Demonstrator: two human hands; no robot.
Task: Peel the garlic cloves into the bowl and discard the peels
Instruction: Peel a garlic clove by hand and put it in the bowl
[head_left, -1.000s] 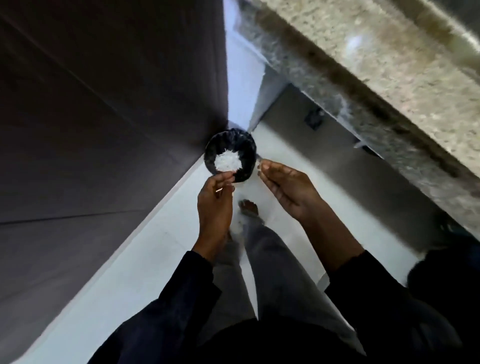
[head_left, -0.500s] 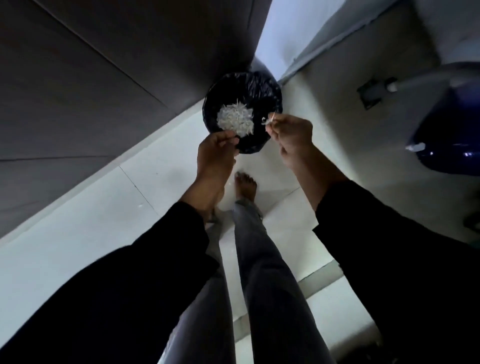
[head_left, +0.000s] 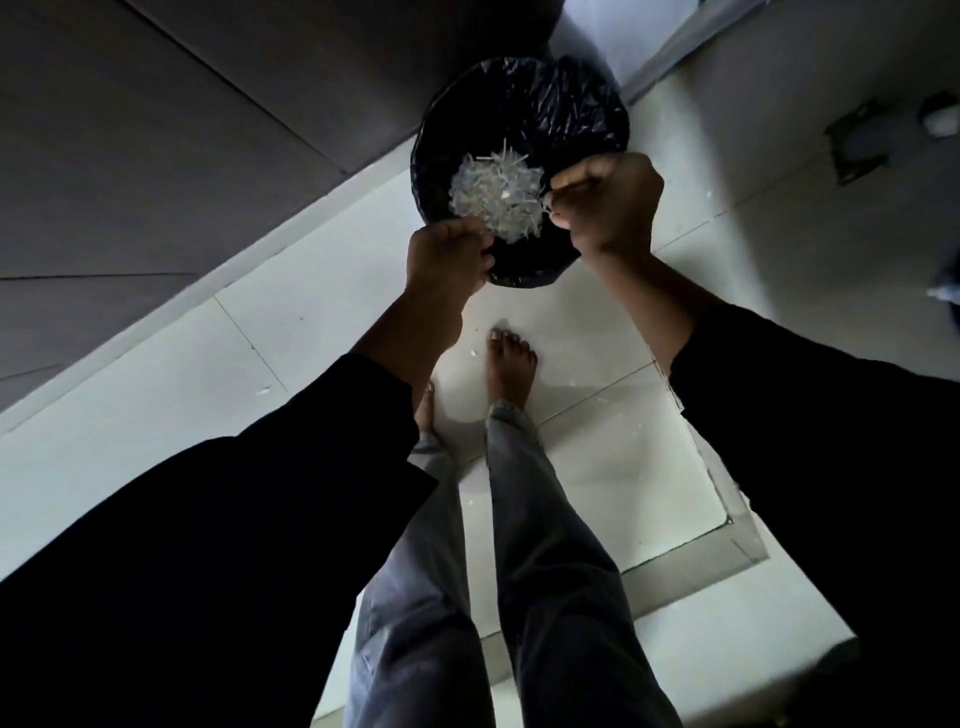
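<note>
Black-lined bin (head_left: 571, 104) below; both hands curled: left (head_left: 449, 257), right (head_left: 610, 205).

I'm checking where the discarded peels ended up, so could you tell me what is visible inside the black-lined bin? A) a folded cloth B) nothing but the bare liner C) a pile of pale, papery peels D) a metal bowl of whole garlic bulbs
C: a heap of pale peels lies in the black-lined bin, with the left hand and right hand over its rim.
</note>
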